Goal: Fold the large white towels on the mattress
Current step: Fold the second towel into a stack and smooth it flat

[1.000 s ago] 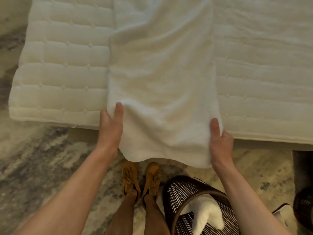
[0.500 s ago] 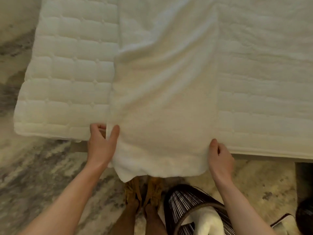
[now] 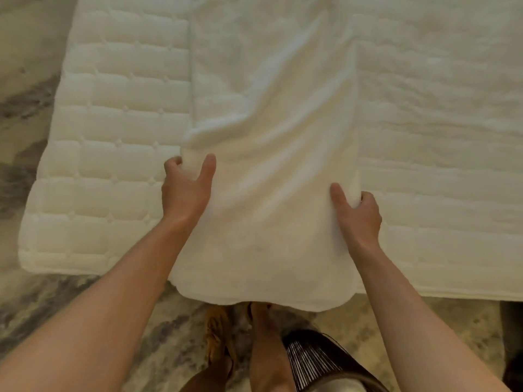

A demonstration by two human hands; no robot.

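Towel: a large white towel (image 3: 271,171) lies lengthwise on the mattress (image 3: 119,154), running from 12 o'clock down to 6 o'clock; its near end hangs over the mattress edge toward the floor.
Towel surface: soft creases cross it diagonally in the middle; the left edge is bunched into a thick roll where it is held.
Left hand: the left hand (image 3: 185,190) is at about 9 o'clock of the towel's near half, thumb on top and fingers curled under, clamped on the left edge.
Right hand: the right hand (image 3: 358,215) is at about 3 o'clock, thumb lying on the cloth and fingers wrapped round the right edge, gripping it.
Mattress: quilted white, its near left corner shows at 8 o'clock; its right half looks smoother and wrinkled.
Basket: a dark ribbed basket (image 3: 314,360) stands on the floor at 5 o'clock, just beside the person's right leg.
Basket contents: something white (image 3: 336,387) lies inside it at the frame's bottom edge; only a sliver shows, too little to tell what it is.
Floor: pale marbled floor (image 3: 36,301) with grey veins.
Feet: a tan fringed shoe (image 3: 216,332) is seen at 6 o'clock, below the hanging towel end.
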